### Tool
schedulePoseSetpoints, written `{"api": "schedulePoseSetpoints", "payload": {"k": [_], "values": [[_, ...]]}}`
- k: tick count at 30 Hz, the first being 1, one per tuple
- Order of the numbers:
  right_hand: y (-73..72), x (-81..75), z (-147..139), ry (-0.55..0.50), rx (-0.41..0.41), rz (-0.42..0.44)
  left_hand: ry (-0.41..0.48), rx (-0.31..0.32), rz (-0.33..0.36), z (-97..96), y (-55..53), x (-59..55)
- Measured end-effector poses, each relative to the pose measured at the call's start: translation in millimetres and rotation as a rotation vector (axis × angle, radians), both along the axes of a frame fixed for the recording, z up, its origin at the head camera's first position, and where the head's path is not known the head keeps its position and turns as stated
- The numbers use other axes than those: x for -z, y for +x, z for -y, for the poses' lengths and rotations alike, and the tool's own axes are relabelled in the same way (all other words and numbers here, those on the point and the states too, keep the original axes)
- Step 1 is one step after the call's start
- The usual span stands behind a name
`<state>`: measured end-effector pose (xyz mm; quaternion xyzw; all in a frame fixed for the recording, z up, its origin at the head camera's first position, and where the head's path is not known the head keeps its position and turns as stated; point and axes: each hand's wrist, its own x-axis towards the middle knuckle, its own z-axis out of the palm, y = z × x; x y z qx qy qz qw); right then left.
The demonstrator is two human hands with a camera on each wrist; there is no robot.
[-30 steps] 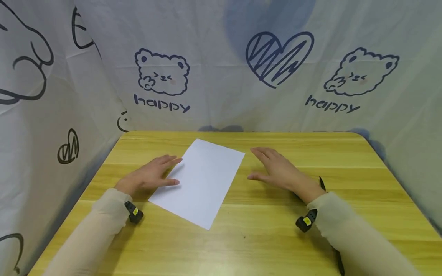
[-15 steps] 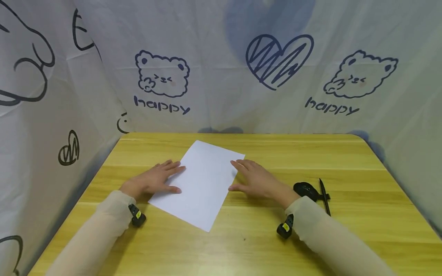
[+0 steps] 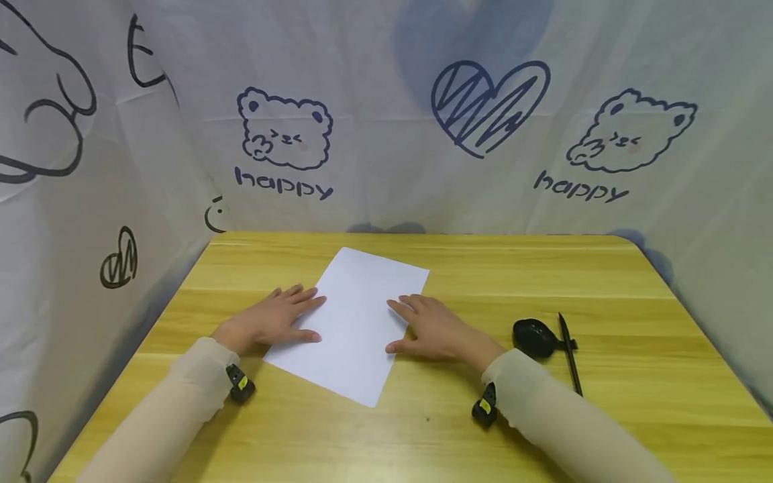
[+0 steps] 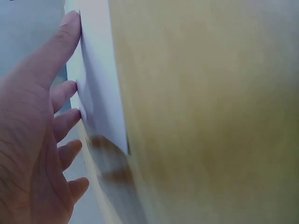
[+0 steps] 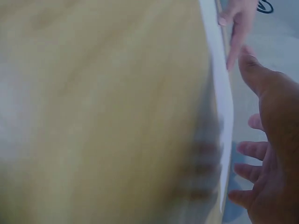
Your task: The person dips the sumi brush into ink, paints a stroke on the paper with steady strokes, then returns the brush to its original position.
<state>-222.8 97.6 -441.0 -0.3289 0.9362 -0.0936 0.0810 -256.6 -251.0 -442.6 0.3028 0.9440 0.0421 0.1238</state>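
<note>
A blank white sheet of paper (image 3: 356,329) lies at a slant on the wooden table. Over its left edge, my left hand (image 3: 274,318) is spread, thumb and index finger reaching onto the sheet. From the other side my right hand (image 3: 436,330) overlaps the right edge, its fingers loosely extended and the thumb low at the margin. In the left wrist view the left thumb and fingertips come right at the paper (image 4: 100,84). The right wrist view shows the right hand (image 5: 275,149) with fingers apart beside the paper's edge (image 5: 224,102).
To the right, a rounded black object (image 3: 535,337) with a small stem lies against a slim black pen-like stick (image 3: 570,352), partly hidden by the right sleeve (image 3: 561,416). The wooden table (image 3: 634,282) ends at a printed white cloth (image 3: 374,168) behind.
My right hand has moved left from beside the sheet onto its right edge. The left hand has shifted slightly nearer. The paper's near corner has swung a little to the right.
</note>
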Motion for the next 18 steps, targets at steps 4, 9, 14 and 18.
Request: {"api": "schedulePoseSetpoints", "payload": {"k": [4,9,14,18], "values": [[3.6,5.6,4,0.023,-0.016,0.029,0.001,-0.011,0.001,-2.8,4.3,-2.7],[6.3,10.6,10,0.069,-0.021,0.039,-0.011,-0.019,0.0,-5.5,8.6,-2.2],[8.6,11.0,14,0.099,-0.027,0.022,-0.005,-0.019,-0.004,-8.2,11.1,-2.5],[10.5,10.5,11,0.118,-0.026,0.017,-0.018,-0.006,-0.005,-9.0,12.5,-1.8]]}}
